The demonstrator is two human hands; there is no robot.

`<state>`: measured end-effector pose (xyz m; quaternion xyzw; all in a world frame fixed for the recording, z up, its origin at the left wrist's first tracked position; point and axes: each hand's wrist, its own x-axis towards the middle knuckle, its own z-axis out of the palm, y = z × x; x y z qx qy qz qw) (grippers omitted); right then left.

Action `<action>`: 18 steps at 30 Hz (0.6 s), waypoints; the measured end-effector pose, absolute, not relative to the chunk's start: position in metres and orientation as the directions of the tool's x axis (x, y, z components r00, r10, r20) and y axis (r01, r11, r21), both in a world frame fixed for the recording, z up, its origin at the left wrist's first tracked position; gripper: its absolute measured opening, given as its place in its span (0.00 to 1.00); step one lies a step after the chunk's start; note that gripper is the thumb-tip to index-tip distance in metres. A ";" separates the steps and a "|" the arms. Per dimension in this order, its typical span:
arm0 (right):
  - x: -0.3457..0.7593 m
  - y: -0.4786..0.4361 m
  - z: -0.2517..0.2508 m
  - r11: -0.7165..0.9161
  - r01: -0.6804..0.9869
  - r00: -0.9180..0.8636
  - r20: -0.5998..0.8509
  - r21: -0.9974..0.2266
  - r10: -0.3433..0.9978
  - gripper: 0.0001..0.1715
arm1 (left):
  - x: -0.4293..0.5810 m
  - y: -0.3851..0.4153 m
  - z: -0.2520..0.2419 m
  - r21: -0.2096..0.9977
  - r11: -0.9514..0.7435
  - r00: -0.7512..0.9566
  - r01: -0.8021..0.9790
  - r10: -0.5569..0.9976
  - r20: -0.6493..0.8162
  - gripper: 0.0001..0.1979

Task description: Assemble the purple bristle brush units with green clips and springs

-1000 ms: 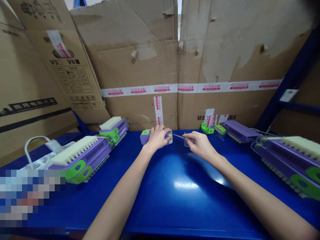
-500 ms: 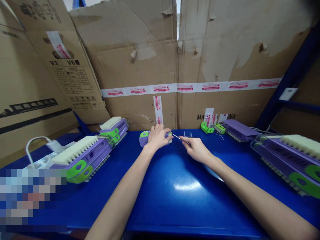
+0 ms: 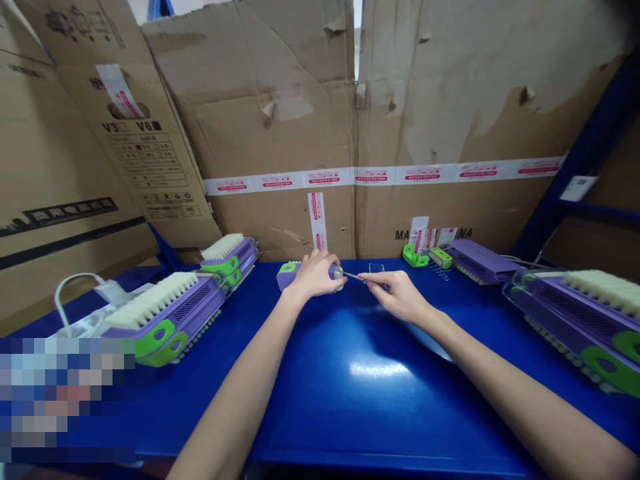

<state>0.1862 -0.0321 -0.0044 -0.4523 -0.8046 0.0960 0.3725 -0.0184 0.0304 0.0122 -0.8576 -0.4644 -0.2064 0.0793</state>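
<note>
In the middle of the blue tabletop, near the back, lies a purple-and-green brush. My left hand is closed over it from above and covers most of its body. Between the fingers of my right hand is a screwdriver with a thin metal shaft. Its shaft points left, and the tip meets the brush's right end beside my left fingers. Where exactly the tip sits is too small to tell. Behind my right hand stands a small clear box.
Purple brushes with pale bristles stand on the left and right. At the back right are a green bracket, a green-and-purple part and another brush. A power strip lies left; cardboard walls the back.
My right hand has shifted slightly right, and the screwdriver lies a little flatter. My left hand's fingers have moved lower around the brush's right end, showing more of it.
</note>
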 end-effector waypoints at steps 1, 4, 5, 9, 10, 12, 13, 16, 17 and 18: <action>0.184 -0.033 -0.004 0.570 0.661 -0.316 0.508 -0.487 0.801 0.21 | -0.020 0.030 0.013 0.067 -0.570 0.498 0.819 0.763 0.411 0.14; 0.181 -0.035 -0.004 0.542 0.698 -0.301 0.496 -0.467 0.815 0.22 | -0.023 0.031 0.015 0.111 -0.601 0.525 0.791 0.762 0.379 0.12; 0.180 -0.036 -0.003 0.533 0.712 -0.295 0.493 -0.458 0.818 0.22 | -0.024 0.032 0.015 0.125 -0.609 0.531 0.783 0.760 0.375 0.12; 0.177 -0.037 -0.003 0.511 0.757 -0.310 0.466 -0.406 0.829 0.23 | -0.024 0.035 0.014 0.143 -0.619 0.535 0.773 0.756 0.377 0.12; 0.176 -0.037 -0.004 0.506 0.769 -0.316 0.456 -0.390 0.832 0.23 | -0.024 0.036 0.013 0.140 -0.615 0.531 0.776 0.757 0.382 0.12; 0.175 -0.037 -0.006 0.493 0.794 -0.328 0.434 -0.355 0.839 0.24 | -0.024 0.037 0.012 0.135 -0.604 0.518 0.786 0.761 0.392 0.12; 0.174 -0.037 -0.007 0.488 0.805 -0.334 0.421 -0.339 0.843 0.25 | -0.024 0.038 0.012 0.132 -0.599 0.512 0.790 0.763 0.395 0.12; 0.173 -0.037 -0.011 0.476 0.830 -0.359 0.374 -0.292 0.855 0.26 | -0.023 0.038 0.011 0.121 -0.589 0.502 0.799 0.764 0.404 0.13; 0.172 -0.037 -0.013 0.469 0.838 -0.365 0.352 -0.278 0.862 0.27 | -0.023 0.037 0.011 0.113 -0.585 0.500 0.803 0.764 0.407 0.13; 0.171 -0.038 -0.014 0.458 0.849 -0.369 0.324 -0.265 0.871 0.28 | -0.022 0.037 0.010 0.100 -0.579 0.496 0.809 0.765 0.411 0.14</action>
